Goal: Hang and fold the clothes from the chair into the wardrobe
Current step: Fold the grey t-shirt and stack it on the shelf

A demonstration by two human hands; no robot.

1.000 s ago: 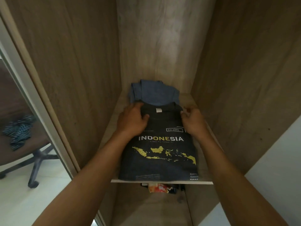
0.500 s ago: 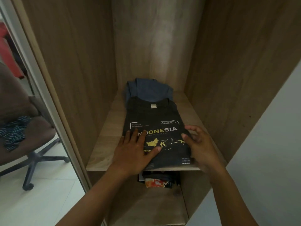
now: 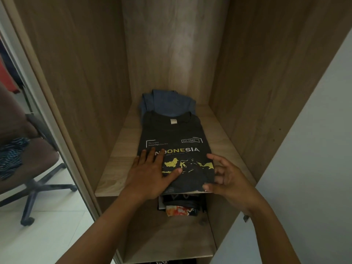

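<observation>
Wood-grain wardrobe (image 3: 85, 73) is standing open, w/ a dark folded tee (image 3: 175, 134) lying on the mid shelf (image 3: 118, 168), "INDONESIA" print & yellow map facing up, its front hem reaching the shelf's front edge. Under it a blue folded tee (image 3: 168, 101) is lying too, sticking out at 12 o'clock toward the back panel. L hand (image 3: 150, 174) is pressing flat on the dark tee's 7 o'clock corner, fingers straight & spread, thumb pointing to 3 o'clock across the map; it's gripping nothing. R hand (image 3: 226, 178) is sitting at the tee's 4-5 o'clock corner, fingers half curled, index finger touching the tee's right edge, thumb lying at the front hem. Can't tell whether it's pinching cloth or only touching it. At 6 o'clock, below the mid shelf, a pile of clothes (image 3: 179, 206) w/ an orange & white print is sitting on the lower shelf (image 3: 167, 241). At 9 o'clock of the view, outside the wardrobe, an office chair (image 3: 42, 161) is standing on a pale floor, w/ a striped garment (image 3: 11, 155) lying on its seat.
</observation>
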